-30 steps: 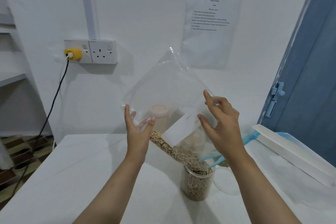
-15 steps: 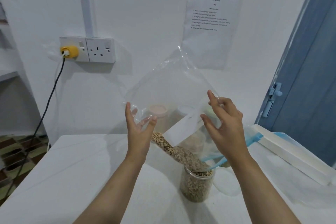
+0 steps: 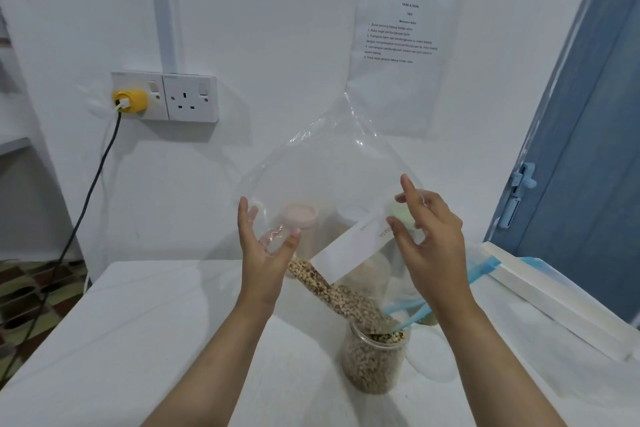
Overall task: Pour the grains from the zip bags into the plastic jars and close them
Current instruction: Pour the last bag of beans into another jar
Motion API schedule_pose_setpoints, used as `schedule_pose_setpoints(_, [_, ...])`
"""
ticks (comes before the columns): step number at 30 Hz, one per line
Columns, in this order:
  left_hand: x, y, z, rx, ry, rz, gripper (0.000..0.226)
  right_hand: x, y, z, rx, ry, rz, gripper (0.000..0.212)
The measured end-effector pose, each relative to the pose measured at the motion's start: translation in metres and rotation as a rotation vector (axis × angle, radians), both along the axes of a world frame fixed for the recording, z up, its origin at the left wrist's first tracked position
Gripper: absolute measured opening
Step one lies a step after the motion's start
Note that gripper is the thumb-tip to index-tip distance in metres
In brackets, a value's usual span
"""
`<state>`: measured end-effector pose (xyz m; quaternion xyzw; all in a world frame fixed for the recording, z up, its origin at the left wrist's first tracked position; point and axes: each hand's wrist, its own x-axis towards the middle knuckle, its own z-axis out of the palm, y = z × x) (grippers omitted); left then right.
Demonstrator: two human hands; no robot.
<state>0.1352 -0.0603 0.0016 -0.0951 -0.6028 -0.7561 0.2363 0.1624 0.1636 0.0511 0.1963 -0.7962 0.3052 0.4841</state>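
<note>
The left hand (image 3: 266, 246) pinches the lower corner of the zip bag (image 3: 332, 191) between thumb and fingers. The right hand (image 3: 429, 236) holds the bag's opposite edge in a curled grip at the white label strip (image 3: 353, 250). Compared with one second ago, the bag is tilted slightly higher and fewer grains (image 3: 332, 291) remain in the lower fold; the pour is judged to be near completion.

The bag is thin, clear, crinkled film, ballooned above the hands, with a blue zip seal (image 3: 481, 270). Its mouth sits at the rim of the plastic jar (image 3: 375, 360), directly below the hands. The grains are small, round and beige-brown, running in a narrow band down into the jar. The jar is a clear cylinder, open-topped and nearly full, standing on the white bench (image 3: 138, 340). Behind the jar, seen through the film, stand lidded jars (image 3: 301, 218).
</note>
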Motion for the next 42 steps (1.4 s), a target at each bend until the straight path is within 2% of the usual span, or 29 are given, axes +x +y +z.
schedule_pose_setpoints(12, [-0.011,-0.008,-0.003,0.048,0.028,-0.01,0.092,-0.002,-0.007,-0.001,-0.027,0.105,-0.015,0.052])
schedule_pose_setpoints(16, [-0.016,-0.012,-0.006,0.013,0.037,0.03,0.084,-0.003,-0.007,-0.003,-0.042,0.121,-0.017,0.05])
schedule_pose_setpoints(19, [-0.018,-0.013,-0.008,-0.008,0.03,0.028,0.09,-0.003,-0.008,-0.003,-0.052,0.119,-0.006,0.05])
schedule_pose_setpoints(23, [-0.019,-0.016,-0.011,-0.002,0.063,0.004,0.083,-0.003,-0.008,-0.003,-0.03,0.101,0.015,0.051])
schedule_pose_setpoints(28, [-0.021,-0.021,-0.007,-0.002,0.082,-0.016,0.086,-0.003,-0.005,-0.003,-0.034,0.09,0.017,0.051])
schedule_pose_setpoints(42, [-0.02,-0.023,-0.002,0.005,0.053,-0.035,0.092,-0.003,-0.009,0.0,-0.065,0.079,0.007,0.054])
